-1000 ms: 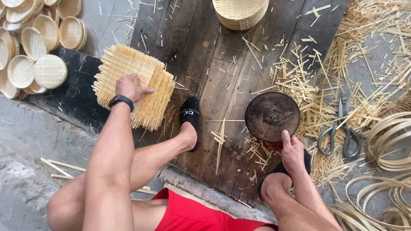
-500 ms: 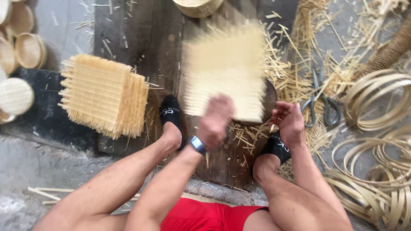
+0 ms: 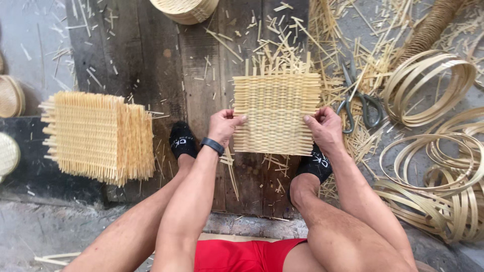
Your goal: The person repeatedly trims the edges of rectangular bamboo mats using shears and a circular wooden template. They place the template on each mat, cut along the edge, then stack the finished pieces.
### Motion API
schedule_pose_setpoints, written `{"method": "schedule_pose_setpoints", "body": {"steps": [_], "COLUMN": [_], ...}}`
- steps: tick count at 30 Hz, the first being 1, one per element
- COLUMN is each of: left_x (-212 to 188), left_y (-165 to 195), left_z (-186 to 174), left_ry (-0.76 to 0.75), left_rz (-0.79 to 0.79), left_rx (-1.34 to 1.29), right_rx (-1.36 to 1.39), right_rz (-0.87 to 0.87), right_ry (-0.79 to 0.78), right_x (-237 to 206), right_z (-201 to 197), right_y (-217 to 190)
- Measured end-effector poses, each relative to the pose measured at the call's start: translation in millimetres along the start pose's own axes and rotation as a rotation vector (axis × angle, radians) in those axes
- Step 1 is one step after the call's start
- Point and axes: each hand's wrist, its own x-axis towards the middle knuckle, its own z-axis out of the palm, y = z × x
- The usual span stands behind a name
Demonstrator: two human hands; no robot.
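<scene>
A square woven bamboo mat is held flat over the dark wooden boards in front of me. My left hand, with a black wristband, grips its lower left edge. My right hand grips its lower right edge. Loose strip ends stick out along the mat's top. A thick stack of similar woven mats lies to the left, beside my left foot in a black sock. My right foot is partly hidden behind the mat.
Scissors lie right of the mat among bamboo offcuts. Coiled bamboo hoops pile up at the right. A round woven basket sits at the top edge; small round baskets show at the far left.
My left hand took one mat off the stack and swung it to the middle. Both hands now hold it over the spot where a round dark disc lay.
</scene>
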Motion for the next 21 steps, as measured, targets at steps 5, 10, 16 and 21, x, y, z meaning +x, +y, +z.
{"method": "schedule_pose_setpoints", "body": {"steps": [5,10,16,21], "left_x": [12.4,7.5,-11.7,-31.8], "left_y": [-19.8,-23.1,-8.4,21.8], "left_z": [-9.3,-12.1,1.2,2.9], "left_ry": [0.016,-0.037,-0.021,0.228], "left_rz": [0.004,-0.015,-0.046,0.039], "left_rx": [0.146,0.143,0.089,0.117], "right_rx": [0.006,-0.283,-0.280,-0.470], "right_rz": [-0.008,-0.054,-0.087,-0.327], "right_ry": [0.025,0.131,0.181,0.838], "right_x": [-4.3,-13.2,-21.5,3.5], "right_z": [-2.9,-1.5,-38.2,-148.2], "right_y": [-0.6,-1.3,-23.0,-58.2]}}
